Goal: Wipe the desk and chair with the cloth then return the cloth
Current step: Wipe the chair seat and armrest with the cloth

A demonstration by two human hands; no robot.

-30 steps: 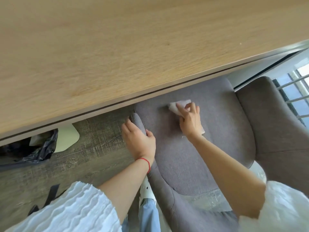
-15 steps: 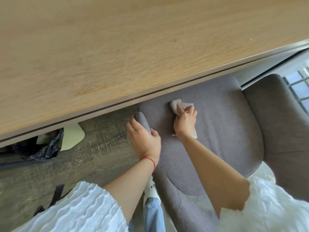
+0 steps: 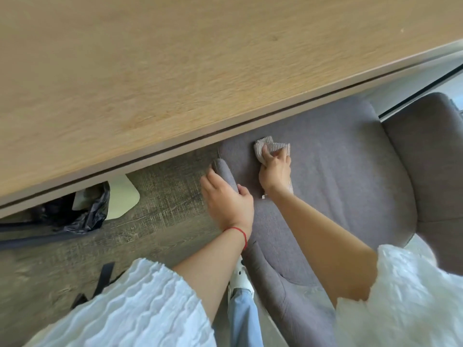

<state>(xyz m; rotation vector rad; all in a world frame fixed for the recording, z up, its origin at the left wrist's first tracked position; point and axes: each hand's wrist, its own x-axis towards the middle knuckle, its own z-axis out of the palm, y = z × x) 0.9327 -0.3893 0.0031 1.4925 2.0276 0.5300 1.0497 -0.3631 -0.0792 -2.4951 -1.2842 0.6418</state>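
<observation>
Only the head view here, so one angle to work with. Lots is hidden: the wooden desk (image 3: 155,78) fills the whole top half and its front edge covers the far part of the grey chair (image 3: 338,176) seat, so you can't see how far the seat runs under it. The chair's base and legs are out of sight too. The backrest on the right is cut off by the frame edge.

The right hand (image 3: 275,172) is pressed down on the seat near the desk edge with the cloth (image 3: 271,147) bunched under it. The fingers are curled over the cloth, gripping it. Most of the cloth is hidden under the palm; a ribbed beige bit sticks out past the fingertips and a thin strip peeks out by the wrist.

The left hand (image 3: 226,201) is wrapped around the chair's padded armrest (image 3: 224,172), fingers closed over it, thumb on the seat side. There's a red string (image 3: 239,232) on that wrist.

Around it: a black bag (image 3: 85,216) on the floor under the desk, half hidden by the desk edge, with a pale flat thing (image 3: 122,199) next to it that I can't identify. White sleeves block the bottom corners.
</observation>
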